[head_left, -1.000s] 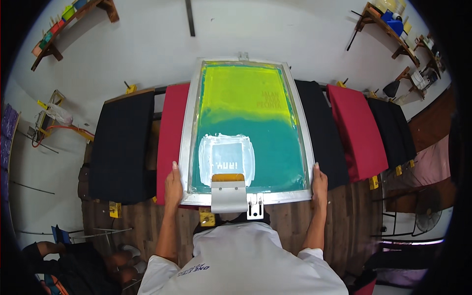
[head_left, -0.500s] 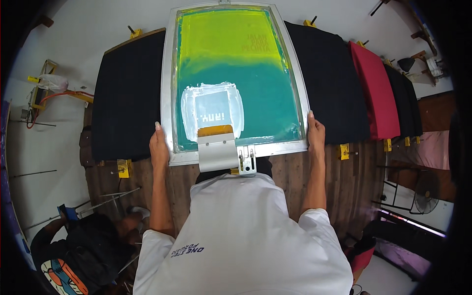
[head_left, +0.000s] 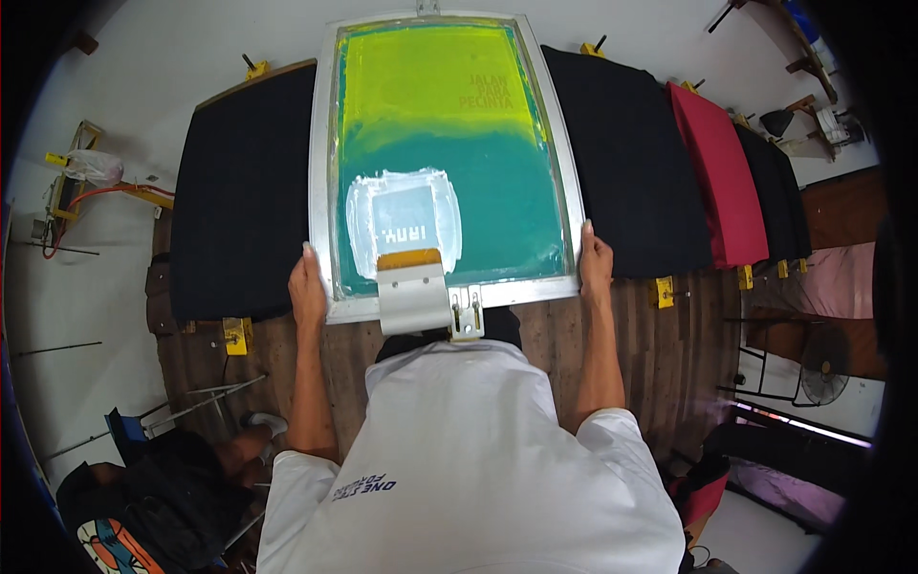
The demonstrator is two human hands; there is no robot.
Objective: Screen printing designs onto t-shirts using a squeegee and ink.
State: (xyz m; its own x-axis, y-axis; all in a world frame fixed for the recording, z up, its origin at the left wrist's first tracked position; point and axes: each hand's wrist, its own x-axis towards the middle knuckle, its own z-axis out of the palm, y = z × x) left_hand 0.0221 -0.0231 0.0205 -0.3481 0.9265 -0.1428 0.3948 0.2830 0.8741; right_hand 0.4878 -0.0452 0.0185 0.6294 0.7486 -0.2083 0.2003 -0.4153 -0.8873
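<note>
In front of me is a silk-screen frame (head_left: 562,163) with pale metal edges. Its mesh is yellow-green at the far end and teal nearer me. My left hand (head_left: 307,287) is closed on the frame's left edge, close to the near corner. On the opposite edge, my right hand (head_left: 597,263) grips at about the same height. A squeegee (head_left: 414,297) with a metal holder and amber blade rests over the near edge. Beyond its blade, white ink (head_left: 359,234) surrounds a small square design. A metal bracket (head_left: 467,316) sits beside the squeegee.
Black fabric-covered boards flank the frame, one on the left (head_left: 244,191) and one on the right (head_left: 636,163). Farther right is a red board (head_left: 717,182). Yellow clamps (head_left: 237,337) jut from the boards. A dark backpack (head_left: 158,497) and another person's leg (head_left: 247,448) are at lower left.
The view has shifted a little, so the frame and boards sit slightly farther left. Both hands keep their hold on the frame, and the squeegee remains at its near edge.
</note>
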